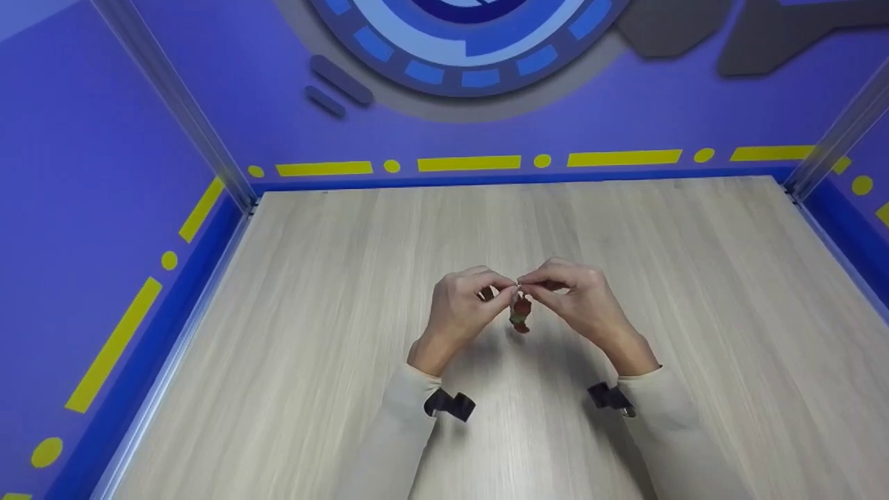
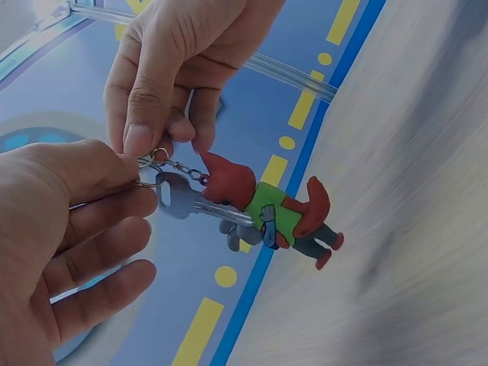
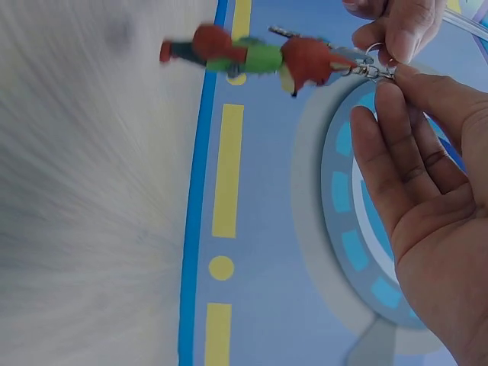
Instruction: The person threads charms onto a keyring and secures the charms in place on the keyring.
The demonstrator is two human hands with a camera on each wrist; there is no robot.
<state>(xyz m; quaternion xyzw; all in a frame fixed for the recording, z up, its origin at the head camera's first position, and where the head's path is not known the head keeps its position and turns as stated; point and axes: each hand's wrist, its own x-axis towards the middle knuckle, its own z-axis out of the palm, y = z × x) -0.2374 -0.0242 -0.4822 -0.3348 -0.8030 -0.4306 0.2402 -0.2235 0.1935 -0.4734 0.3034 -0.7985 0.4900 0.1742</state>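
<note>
Above the wooden table, my left hand (image 1: 462, 305) and right hand (image 1: 580, 298) meet fingertip to fingertip. The left hand (image 2: 76, 221) pinches a thin metal key ring (image 2: 149, 183) between thumb and index finger, its other fingers loosely spread. A silver key (image 2: 177, 196) hangs there. Between thumb and index finger, the right hand (image 3: 435, 175) pinches the ring end of the keychain's short metal chain (image 3: 370, 71). From that chain dangles a fox figure (image 2: 263, 206), red with a green top and dark trousers. Fingertips partly hide where the rings meet.
The light wooden table (image 1: 333, 292) lies beneath both hands. Blue panels with yellow dashes (image 1: 469, 163) border its back and sides, with metal posts (image 1: 180, 104) at the corners. Black straps (image 1: 450, 404) sit at both wrists over pale sleeves.
</note>
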